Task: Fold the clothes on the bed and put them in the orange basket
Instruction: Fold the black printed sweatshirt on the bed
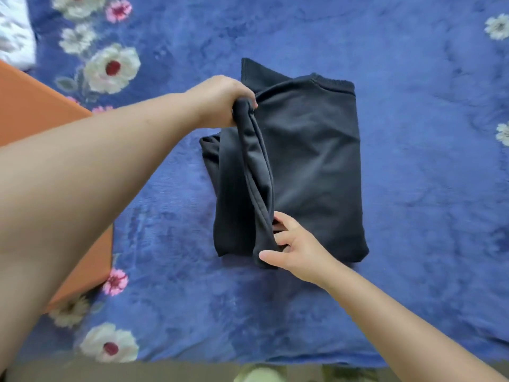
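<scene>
A dark grey sweatshirt (311, 161) lies partly folded on the blue flowered bedspread (427, 188), its ribbed collar at the far end. My left hand (220, 102) grips the upper end of its left fold and lifts it off the bed. My right hand (294, 245) pinches the lower end of that same raised fold near the hem. The orange basket (35, 111) sits at the left, mostly hidden behind my left forearm.
A white patterned cloth (15, 34) lies at the top left corner, beyond the basket. The near edge of the bed runs along the bottom, with floor and a pale green shape (256, 374) below it.
</scene>
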A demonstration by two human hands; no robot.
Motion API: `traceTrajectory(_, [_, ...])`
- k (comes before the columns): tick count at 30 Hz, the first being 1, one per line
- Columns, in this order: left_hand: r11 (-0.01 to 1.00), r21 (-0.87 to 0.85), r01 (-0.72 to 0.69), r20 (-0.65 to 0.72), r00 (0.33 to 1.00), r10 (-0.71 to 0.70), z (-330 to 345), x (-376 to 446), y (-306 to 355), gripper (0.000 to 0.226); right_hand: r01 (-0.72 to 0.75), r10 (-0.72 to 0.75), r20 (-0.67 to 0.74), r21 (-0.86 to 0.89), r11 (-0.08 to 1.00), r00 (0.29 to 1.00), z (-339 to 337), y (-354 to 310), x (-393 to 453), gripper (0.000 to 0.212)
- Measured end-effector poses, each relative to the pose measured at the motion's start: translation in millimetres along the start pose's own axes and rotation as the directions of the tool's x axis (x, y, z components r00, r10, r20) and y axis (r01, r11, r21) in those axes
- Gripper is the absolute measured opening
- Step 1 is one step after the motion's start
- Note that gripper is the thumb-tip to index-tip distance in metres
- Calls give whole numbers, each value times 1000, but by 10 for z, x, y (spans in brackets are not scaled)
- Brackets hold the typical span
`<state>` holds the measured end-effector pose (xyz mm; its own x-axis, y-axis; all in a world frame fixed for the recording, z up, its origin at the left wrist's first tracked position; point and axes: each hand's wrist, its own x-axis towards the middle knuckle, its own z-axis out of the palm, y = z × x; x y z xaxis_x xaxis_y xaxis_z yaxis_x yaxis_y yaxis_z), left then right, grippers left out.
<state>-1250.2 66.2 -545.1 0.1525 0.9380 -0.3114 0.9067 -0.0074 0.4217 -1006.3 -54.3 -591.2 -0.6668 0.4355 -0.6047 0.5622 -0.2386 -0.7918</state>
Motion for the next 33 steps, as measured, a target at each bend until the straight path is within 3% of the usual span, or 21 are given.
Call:
traceTrajectory(2, [1000,-1,-28,-8,1000,28,60,-55,-159,31,17,-19,-28,-78,997,999,151,6,104,10])
traceTrajectory(4, [1000,18,-20,-3,1000,20,123,-105,-321,39,9,-21,-63,-178,984,998,263,39,217,19])
traceTrajectory(8, [975,-4,223,70,972,-222,385,-291,-601,79,-31,28,-14,-279,960,999,369,13,310,18])
traceTrajectory(9, [968,2,253,59,966,-252,456,-385,-648,84,-31,39,20,-317,948,999,371,28,306,26])
traceTrajectory(10, [978,56,203,-13,979,-203,530,-498,-690,88,-43,59,37,-346,937,998,367,44,284,32])
traceTrajectory(12, [957,289,-32,-140,987,75,735,-661,-826,90,-56,63,12,-329,943,998,331,23,219,30])
traceTrajectory(15, [799,501,-333,-69,905,420,1062,-796,-843,78,66,-133,-190,-325,943,973,163,26,26,33])
traceTrajectory(16, [752,508,-419,0,873,487,1130,-832,-770,77,138,-264,-268,-412,901,927,42,48,-41,36])
traceTrajectory(18, [684,496,-535,108,819,563,1223,-863,-618,79,193,-508,-314,-669,718,802,-291,160,-156,42])
traceTrajectory(20, [674,498,-546,140,818,558,1296,-863,-507,81,80,-593,-308,-840,537,744,-700,276,-214,59])
traceTrajectory(23, [750,441,-494,109,859,501,1409,-837,-486,73,-118,-523,-262,-949,293,811,-1168,470,-180,100])
traceTrajectory(25, [796,404,-451,54,880,472,1466,-814,-516,65,-21,-489,-80,-992,127,869,-1297,616,-89,114])
traceTrajectory(27, [846,356,-398,-17,902,431,1498,-766,-559,79,114,-493,102,-993,-7,864,-1344,704,38,112])
traceTrajectory(29, [866,331,-374,0,918,396,1500,-738,-613,100,179,-498,188,-982,-68,847,-1370,729,170,106])
traceTrajectory(33, [894,271,-357,-17,927,375,1554,-666,-605,97,253,-442,250,-966,-55,861,-1417,772,333,92])
